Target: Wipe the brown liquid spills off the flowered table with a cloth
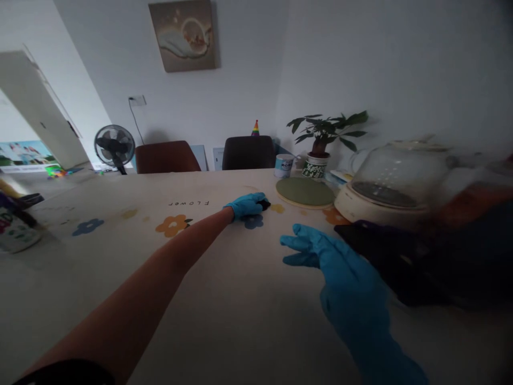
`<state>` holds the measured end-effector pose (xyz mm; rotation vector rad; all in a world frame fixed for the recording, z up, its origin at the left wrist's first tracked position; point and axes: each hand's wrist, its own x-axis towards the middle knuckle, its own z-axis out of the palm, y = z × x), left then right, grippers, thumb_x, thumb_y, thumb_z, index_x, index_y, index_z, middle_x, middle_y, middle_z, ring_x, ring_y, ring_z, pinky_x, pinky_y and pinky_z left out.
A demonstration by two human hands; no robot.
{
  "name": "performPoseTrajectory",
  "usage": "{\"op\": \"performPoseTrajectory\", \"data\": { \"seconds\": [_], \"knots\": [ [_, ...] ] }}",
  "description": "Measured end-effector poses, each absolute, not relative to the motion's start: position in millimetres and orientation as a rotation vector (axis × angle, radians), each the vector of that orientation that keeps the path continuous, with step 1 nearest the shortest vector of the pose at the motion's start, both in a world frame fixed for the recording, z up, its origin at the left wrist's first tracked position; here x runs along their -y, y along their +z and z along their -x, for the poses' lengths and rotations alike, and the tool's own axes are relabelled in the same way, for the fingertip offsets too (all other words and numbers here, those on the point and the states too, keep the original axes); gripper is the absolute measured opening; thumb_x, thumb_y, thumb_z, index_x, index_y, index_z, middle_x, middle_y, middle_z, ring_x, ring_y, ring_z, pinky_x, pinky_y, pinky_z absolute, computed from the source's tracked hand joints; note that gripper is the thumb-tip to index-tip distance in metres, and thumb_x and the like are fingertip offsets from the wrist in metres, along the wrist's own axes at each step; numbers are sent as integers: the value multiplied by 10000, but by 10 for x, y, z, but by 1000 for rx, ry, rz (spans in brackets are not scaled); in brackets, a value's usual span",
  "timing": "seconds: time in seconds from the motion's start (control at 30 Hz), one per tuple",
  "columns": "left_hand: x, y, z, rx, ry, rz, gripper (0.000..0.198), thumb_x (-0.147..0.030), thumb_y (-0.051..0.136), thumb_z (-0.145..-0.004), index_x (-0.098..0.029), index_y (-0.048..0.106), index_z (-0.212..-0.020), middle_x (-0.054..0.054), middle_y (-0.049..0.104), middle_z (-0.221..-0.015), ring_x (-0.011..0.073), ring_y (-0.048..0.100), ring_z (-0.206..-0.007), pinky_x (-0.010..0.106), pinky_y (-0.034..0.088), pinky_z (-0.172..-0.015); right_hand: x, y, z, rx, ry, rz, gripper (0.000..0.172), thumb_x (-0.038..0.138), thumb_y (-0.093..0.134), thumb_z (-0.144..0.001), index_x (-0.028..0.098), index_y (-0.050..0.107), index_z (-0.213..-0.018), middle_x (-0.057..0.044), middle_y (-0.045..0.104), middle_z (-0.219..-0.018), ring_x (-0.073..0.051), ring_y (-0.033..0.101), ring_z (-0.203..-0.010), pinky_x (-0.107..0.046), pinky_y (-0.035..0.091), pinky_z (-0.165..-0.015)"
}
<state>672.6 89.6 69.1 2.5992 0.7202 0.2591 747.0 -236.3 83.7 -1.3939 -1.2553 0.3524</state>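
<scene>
My left hand (246, 206), in a blue glove, reaches far across the table. Its fingers are closed on a small black object (264, 203), whose kind I cannot make out. Under and around it lies a pale tablecloth (224, 299) printed with flowers and the word "Flower". Nearer to me, my right hand (340, 272), gloved in blue too, hovers with fingers stretched out and apart, holding nothing. Beside it on the right lies a dark, soft-looking item (385, 246), partly blurred.
A glass kettle (396, 171) on a white base stands at the right. Behind are a round green mat (305, 191), a white can (284, 166) and a potted plant (316, 160). A container (18, 230) sits at the left edge. Two chairs (248, 153) border the far side.
</scene>
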Motion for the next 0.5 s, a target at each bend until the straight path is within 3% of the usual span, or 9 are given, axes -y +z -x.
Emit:
{"op": "performPoseTrajectory", "data": {
  "seconds": [0.13, 0.27, 0.4, 0.5],
  "knots": [
    [-504, 719, -6331, -584, 220, -2552, 551, -131, 601, -1022, -185, 742, -1552, 84, 771, -1632, 239, 734, -1422, 324, 561, -1260, 2222, 857, -7368, 1077, 462, 1397, 318, 419, 588, -1148, 312, 829, -1326, -73, 914, -1275, -304, 922, -981, -552, 788, -997],
    [-145, 699, -5926, -443, 223, -2573, 689, -94, 580, -954, -206, 715, -1621, 49, 688, -1750, 243, 610, -1620, 352, 431, -1406, 2123, 843, -7305, 978, 479, 1391, 368, 551, 638, -1106, 268, 803, -1273, -91, 924, -1195, -306, 910, -910, -536, 787, -950],
    [179, 615, -5490, -257, 244, -2512, 675, -127, 602, -939, -268, 763, -1579, 26, 685, -1753, 267, 628, -1618, 430, 411, -1447, 2110, 861, -7289, 961, 501, 1383, 332, 520, 665, -1098, 273, 804, -1271, -93, 922, -1204, -306, 905, -948, -532, 771, -991],
    [443, 529, -5241, -205, 241, -2320, 648, -127, 600, -927, -244, 779, -1538, 66, 782, -1613, 274, 726, -1502, 465, 507, -1385, 2119, 877, -7282, 934, 500, 1381, 304, 458, 657, -1101, 238, 803, -1251, -97, 920, -1163, -281, 896, -908, -492, 768, -952]
  ]
}}
